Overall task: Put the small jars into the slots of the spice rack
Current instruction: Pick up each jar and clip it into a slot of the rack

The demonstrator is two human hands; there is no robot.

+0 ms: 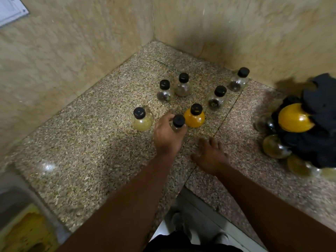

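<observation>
Both forearms reach in over the speckled granite counter [91, 151]. Left hand [168, 135] grips a small clear jar [178, 121] with a black cap, fingers curled round its round body. The jar is upright, long axis vertical, cap up, just beside the orange-filled jar [194, 119]. Right hand [211, 157] hovers near, fingers spread, holding nothing. Black spice rack [320, 124] sits well apart at right, holding several jars.

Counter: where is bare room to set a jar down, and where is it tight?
Bare: the counter left of the pale yellow jar to the wall; the strip between the right hand and the spice rack. Crowded: around the left hand gripping a clear jar, beside the orange jar.
</observation>
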